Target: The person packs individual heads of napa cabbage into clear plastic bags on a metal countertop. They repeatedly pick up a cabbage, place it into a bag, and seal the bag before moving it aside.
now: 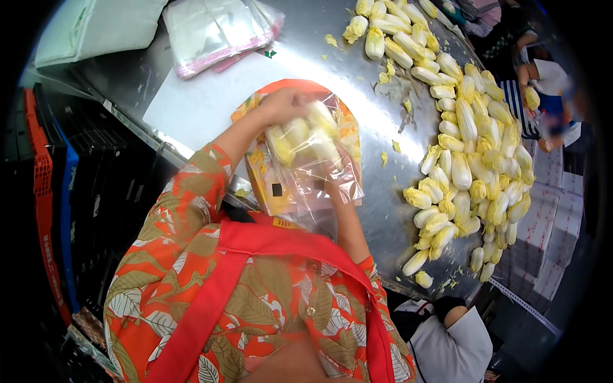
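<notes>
In front of my chest lies a clear plastic bag [299, 179] with several baby napa cabbages [297, 131] inside. My left hand [283, 104] grips the far left part of the bag beside the cabbages; its fingertips are blurred. On the near right, my right hand [339, 165] grips the bag, partly hidden by crinkled, shiny film. I cannot tell whether its fingers also press on the lowest cabbage. Beneath the bag is an orange and yellow printed sheet or packet [261, 179] with a rounded far end.
Many loose baby napa cabbages [462, 165] are heaped along the steel table's [383, 177] right side. Flat clear bags [215, 33] are stacked far left on a white board [177, 103], near a white foam box [100, 28]. Crates [110, 158] stand left; co-workers [550, 95] and cartons [536, 230] are right.
</notes>
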Available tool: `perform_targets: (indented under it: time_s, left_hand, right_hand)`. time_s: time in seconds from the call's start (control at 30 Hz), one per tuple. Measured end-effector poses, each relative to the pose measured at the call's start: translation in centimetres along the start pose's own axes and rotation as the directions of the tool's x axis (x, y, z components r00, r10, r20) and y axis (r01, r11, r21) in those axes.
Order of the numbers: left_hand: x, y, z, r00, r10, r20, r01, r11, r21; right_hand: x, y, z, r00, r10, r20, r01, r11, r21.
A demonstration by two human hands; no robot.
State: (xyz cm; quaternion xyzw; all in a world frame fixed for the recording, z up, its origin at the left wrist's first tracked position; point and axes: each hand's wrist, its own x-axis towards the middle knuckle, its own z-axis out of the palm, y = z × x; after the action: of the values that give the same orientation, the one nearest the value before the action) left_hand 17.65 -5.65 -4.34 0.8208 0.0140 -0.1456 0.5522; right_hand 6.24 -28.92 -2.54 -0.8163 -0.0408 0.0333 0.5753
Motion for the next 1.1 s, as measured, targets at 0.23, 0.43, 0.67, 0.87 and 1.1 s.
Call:
perform_targets:
  time_s: [0.23,0.43,0.67,0.87,1.1]
  left_hand:
    - [-0.3,0.0,0.0,1.0,-0.003,-0.015,0.003,1.0,-0.017]
    - [-0.4,0.2,0.1,0.999,-0.039,-0.01,0.04,0.997,0.067]
    - [-0.8,0.4,0.1,0.998,-0.006,-0.061,0.013,0.993,0.114]
    - [-1.8,2.5,0.1,0.998,-0.002,-0.061,0.005,0.999,0.043]
    - [-1.3,2.8,0.6,0.994,-0.042,-0.104,0.063,0.977,0.203]
  right_hand:
    - [1.7,-1.2,-0.6,0.997,-0.036,0.075,0.035,0.999,0.013]
    - [1.1,-4.3,0.6,1.0,0.02,0.001,-0.02,0.999,-0.034]
    - [0.3,-0.9,1.8,0.998,-0.032,-0.055,0.033,0.999,0.02]
    - [0.9,1.1,1.3,0.994,-0.042,-0.098,0.04,0.999,-0.028]
    - [-0.1,-1.9,2.1,0.957,-0.29,-0.027,0.269,0.913,-0.306]
